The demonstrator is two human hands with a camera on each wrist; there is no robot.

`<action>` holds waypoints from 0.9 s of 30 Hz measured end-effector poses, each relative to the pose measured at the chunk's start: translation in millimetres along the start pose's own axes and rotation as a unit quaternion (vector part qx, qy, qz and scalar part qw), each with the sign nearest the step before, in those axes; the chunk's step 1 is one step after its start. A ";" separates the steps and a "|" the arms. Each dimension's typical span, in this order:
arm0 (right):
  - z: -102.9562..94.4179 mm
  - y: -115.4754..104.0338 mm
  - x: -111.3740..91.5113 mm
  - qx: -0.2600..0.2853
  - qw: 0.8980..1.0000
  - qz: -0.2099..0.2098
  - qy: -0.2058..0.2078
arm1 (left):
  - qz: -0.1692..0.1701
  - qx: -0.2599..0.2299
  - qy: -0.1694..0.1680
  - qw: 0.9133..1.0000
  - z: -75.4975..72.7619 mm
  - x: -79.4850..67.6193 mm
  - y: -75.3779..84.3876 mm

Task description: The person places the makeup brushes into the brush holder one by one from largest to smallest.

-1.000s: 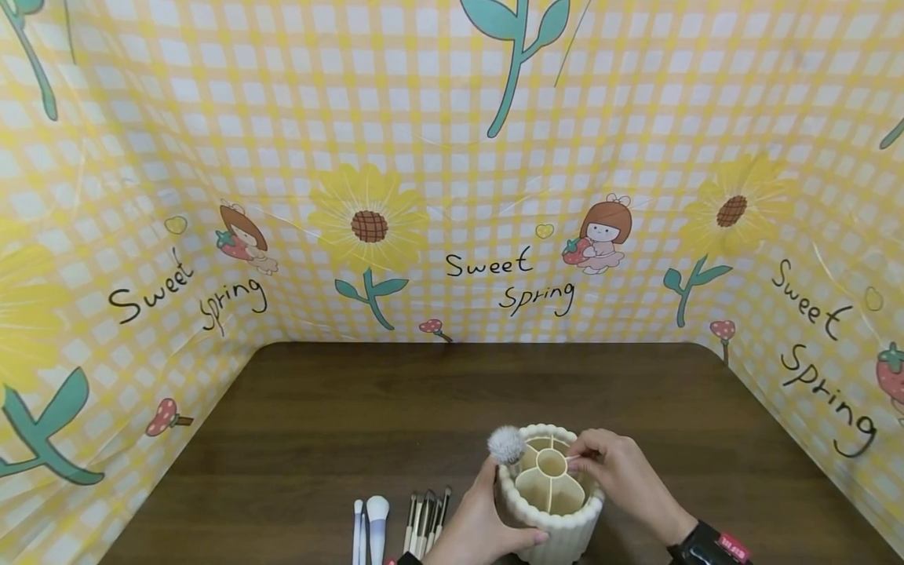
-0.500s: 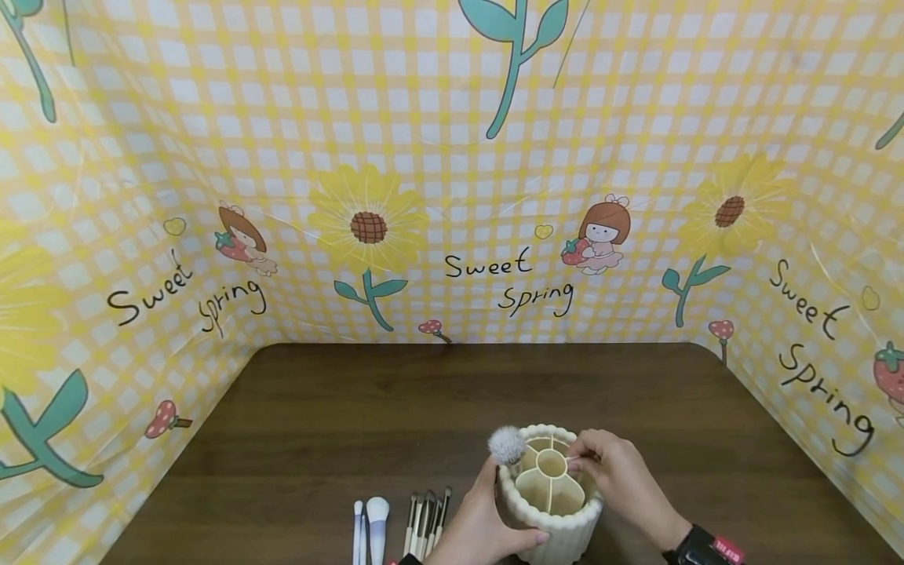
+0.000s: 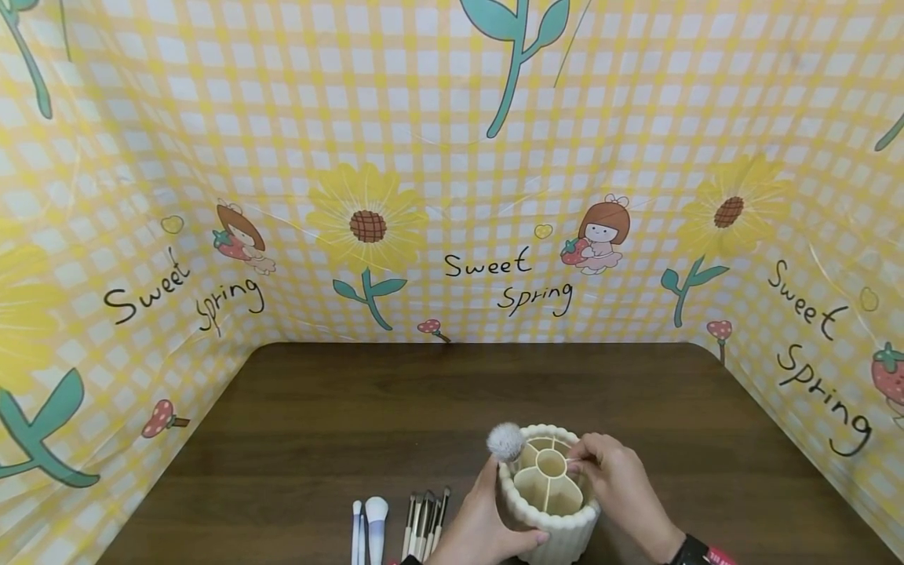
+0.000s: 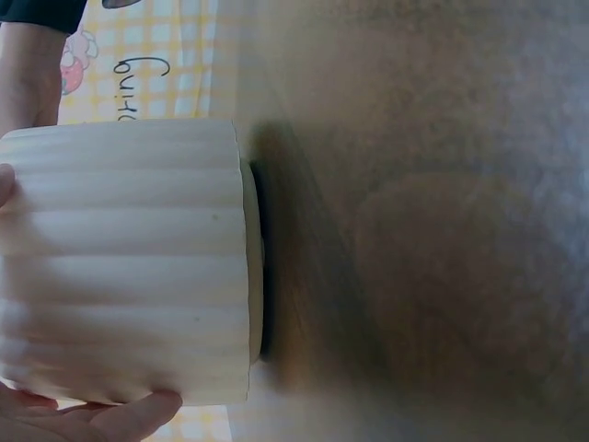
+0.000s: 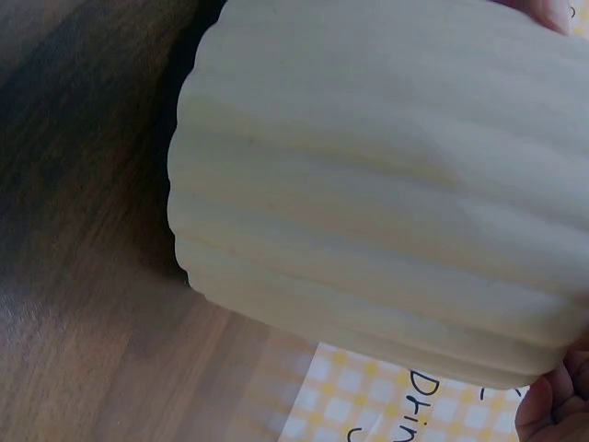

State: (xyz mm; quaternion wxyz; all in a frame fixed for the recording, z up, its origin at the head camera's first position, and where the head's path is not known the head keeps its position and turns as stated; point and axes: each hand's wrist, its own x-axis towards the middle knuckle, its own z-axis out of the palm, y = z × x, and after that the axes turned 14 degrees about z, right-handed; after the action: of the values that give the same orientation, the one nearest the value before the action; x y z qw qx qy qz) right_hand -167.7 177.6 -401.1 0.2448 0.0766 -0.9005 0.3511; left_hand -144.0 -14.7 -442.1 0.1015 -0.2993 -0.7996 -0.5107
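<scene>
A cream ribbed brush holder [image 3: 561,534] with a scalloped rim is at the front right of the head view. Inside it, a round central ring [image 3: 552,464] joins thin divider walls. My left hand [image 3: 480,522] grips the holder's left side, thumb across the near face. At the right rim, my right hand [image 3: 614,471] pinches a thin divider wall between thumb and forefinger. A fluffy grey brush head [image 3: 505,442] rises at the left rim; its handle is hidden. Both wrist views show the holder's ribbed wall [image 4: 138,258] from close by.
Left of the holder lie white-and-lilac makeup brushes [image 3: 377,522] and several slim, dark-tipped brushes [image 3: 426,518], partly cut off by the frame. A dark wood table [image 3: 395,392] carries everything. Yellow checked cloth [image 3: 466,196] rises along its back and sides.
The right wrist has shifted very slightly left. Both hands keep the same hold on the holder and its divider, and the brushes lie as before.
</scene>
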 end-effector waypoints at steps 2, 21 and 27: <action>0.5 -1.1 -1.4 -0.005 1.000 -0.001 0.011 | -0.003 0.005 0.002 1.000 0.1 0.1 0.5; -0.1 -21.9 -19.9 -0.012 0.995 0.082 0.052 | -0.020 -0.003 0.006 1.000 1.6 -1.5 3.7; 1.6 -27.3 -23.0 -0.017 0.995 0.084 0.056 | -0.038 -0.010 0.024 0.999 3.2 -0.3 5.0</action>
State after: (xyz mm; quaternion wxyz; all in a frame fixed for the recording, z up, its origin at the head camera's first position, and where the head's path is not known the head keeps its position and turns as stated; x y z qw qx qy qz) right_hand -139.8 155.5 -397.3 0.2661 -0.0231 -0.8945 0.3584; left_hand -140.5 -10.5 -440.0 0.0981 -0.2573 -0.8025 -0.5292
